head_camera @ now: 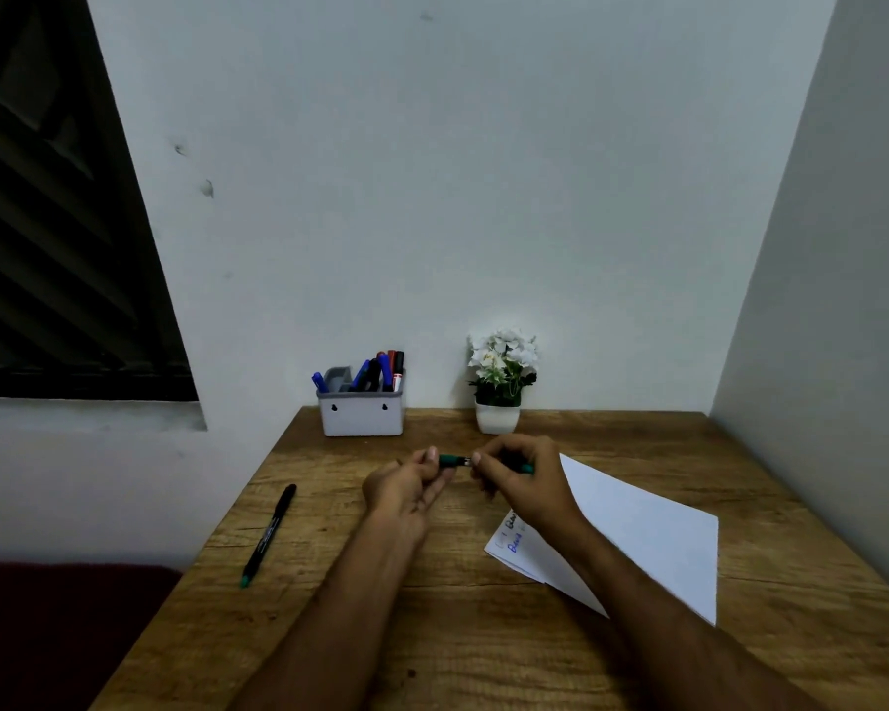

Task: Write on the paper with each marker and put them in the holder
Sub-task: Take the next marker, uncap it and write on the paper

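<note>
- Pale walls are filling the upper frame above a wooden desk (432, 633) that is spreading across the lower half, with a dark shuttered window (57, 223) at the upper left.
- Right of centre, a white paper (647, 531) is lying tilted on the desk, showing short lines of black and blue writing at its near-left corner.
- At the desk's far edge, just above centre, a grey holder (363, 419) is standing with blue, black and red markers in it; a potted white flower (501, 382) is sitting to its right.
- At the lower left, a black marker with a green end (269, 535) is lying loose, well apart from both hands.
- At centre, the left hand (406, 487) is pinching a green cap (450, 459), its other fingers loosely curled.
- Beside it, the right hand (522, 482) is gripping the green marker (524, 469), fingers curled round the barrel.
- That marker's long axis is running left to right, tip facing the cap with a slight gap between; whether the cap is coming off or going on cannot be told.
- Judging by this, the paper is lying nearer the right hand, the holder straight beyond both.
</note>
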`<state>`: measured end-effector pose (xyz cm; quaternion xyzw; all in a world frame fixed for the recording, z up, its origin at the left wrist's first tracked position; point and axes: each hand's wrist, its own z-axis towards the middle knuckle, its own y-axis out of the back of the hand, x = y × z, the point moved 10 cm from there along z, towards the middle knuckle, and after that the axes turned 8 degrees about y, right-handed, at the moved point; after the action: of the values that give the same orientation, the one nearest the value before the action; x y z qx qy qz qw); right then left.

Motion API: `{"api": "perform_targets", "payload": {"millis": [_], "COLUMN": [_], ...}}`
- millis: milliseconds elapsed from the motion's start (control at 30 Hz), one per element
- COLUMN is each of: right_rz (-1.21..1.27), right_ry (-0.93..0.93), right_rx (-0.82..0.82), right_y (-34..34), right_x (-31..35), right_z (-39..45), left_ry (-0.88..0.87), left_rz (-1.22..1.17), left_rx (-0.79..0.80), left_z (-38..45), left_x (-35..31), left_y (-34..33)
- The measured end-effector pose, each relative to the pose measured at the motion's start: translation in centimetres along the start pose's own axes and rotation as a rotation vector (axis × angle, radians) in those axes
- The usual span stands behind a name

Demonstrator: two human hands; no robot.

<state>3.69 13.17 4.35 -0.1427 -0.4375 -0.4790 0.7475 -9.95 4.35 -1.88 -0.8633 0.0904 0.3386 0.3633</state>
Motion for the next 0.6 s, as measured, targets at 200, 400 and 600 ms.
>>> {"api": "perform_targets", "payload": {"millis": [200, 400, 600], "right_rz": [0.148, 0.179, -0.186], "right_ry": [-0.016, -0.024, -0.163], "right_rx": [-0.014, 0.004, 0.214], "right_y": [-2.7, -6.6, -10.0], "right_x": [-0.6, -0.3, -3.7], "right_z": [1.7, 3.8, 4.9], "left_ry": [-0.088, -0.197, -0.635], "left_rz": [-0.044, -0.115, 0.112], "left_rx": [0.001, -0.004, -0.187], "left_z": [0.6, 1.3, -0.2], "left_x": [-2.8, -5.5, -13.1], "left_y": [1.0, 2.3, 4.9]}}
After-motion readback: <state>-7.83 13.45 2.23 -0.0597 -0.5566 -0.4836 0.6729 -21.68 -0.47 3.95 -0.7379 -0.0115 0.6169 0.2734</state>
